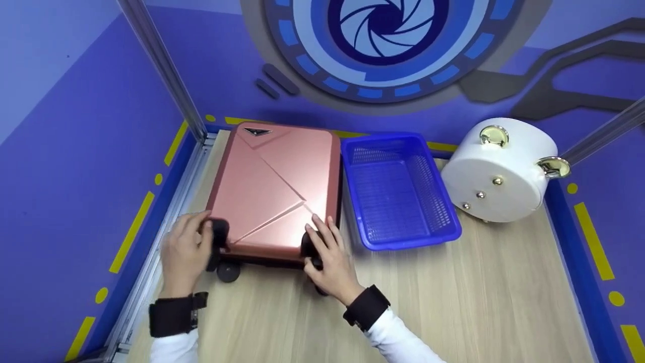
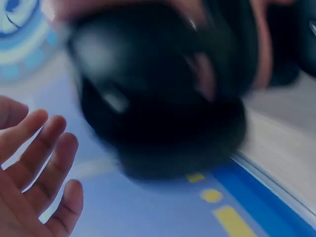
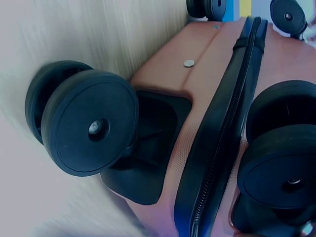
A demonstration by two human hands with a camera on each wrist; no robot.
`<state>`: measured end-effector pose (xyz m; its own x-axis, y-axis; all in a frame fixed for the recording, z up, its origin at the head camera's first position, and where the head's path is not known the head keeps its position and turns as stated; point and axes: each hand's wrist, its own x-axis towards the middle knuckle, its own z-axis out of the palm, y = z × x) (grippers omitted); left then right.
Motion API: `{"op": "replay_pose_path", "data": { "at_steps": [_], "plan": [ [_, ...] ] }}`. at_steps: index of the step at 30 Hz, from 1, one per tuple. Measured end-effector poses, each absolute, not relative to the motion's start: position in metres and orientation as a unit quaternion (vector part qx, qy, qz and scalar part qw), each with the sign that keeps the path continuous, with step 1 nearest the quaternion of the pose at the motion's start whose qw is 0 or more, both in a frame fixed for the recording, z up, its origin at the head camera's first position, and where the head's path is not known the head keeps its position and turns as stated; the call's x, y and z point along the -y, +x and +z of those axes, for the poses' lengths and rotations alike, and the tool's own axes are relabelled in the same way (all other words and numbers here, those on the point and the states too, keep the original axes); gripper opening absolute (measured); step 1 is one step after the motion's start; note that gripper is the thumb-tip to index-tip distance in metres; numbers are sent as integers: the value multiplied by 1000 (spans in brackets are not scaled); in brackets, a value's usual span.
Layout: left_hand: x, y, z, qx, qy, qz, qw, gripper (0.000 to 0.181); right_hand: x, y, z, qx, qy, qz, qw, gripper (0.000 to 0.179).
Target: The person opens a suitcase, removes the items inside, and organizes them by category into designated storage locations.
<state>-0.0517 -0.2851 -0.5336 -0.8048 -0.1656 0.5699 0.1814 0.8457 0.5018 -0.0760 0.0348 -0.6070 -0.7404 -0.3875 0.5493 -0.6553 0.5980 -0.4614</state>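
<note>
A rose-pink hard-shell suitcase (image 1: 274, 186) lies flat, its wheeled end toward me. My left hand (image 1: 186, 247) is beside the near left corner, by a black wheel (image 1: 229, 272). In the left wrist view, the fingers (image 2: 54, 158) of that hand are spread apart from a large, blurred black wheel (image 2: 163, 94). At the near right corner, my right hand (image 1: 332, 262) touches the suitcase with fairly straight fingers, its thumb low by the wheel housing. The right wrist view shows twin wheels (image 3: 89, 123) and a black zipper (image 3: 217, 148); that hand is mostly hidden there.
A blue plastic basket (image 1: 403, 242) stands directly right of the suitcase. Farther right, a white drum-shaped bag (image 1: 496, 186) with gold rings and studs lies tilted on its side. Blue panels (image 1: 101, 151) and metal framing (image 1: 166, 65) enclose the wooden tabletop (image 1: 453, 302).
</note>
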Motion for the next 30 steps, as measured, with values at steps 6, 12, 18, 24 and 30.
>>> {"op": "replay_pose_path", "data": {
  "at_steps": [6,12,18,24,30],
  "plan": [
    [223,-51,-539,916,-120,-251,290,30,-33,-71,-610,873,289,329,215,75],
    [185,-45,-563,932,-160,-220,238,54,-32,-66,-614,865,288,352,213,76],
    [174,-34,-585,951,-147,-189,194,93,-32,-53,-628,844,284,397,223,86],
    [168,-31,-600,965,-123,-143,184,113,-34,-38,-644,834,266,425,229,91],
    [167,-33,-606,965,-113,-124,202,117,-39,-38,-649,842,268,403,238,86]
  ]
}}
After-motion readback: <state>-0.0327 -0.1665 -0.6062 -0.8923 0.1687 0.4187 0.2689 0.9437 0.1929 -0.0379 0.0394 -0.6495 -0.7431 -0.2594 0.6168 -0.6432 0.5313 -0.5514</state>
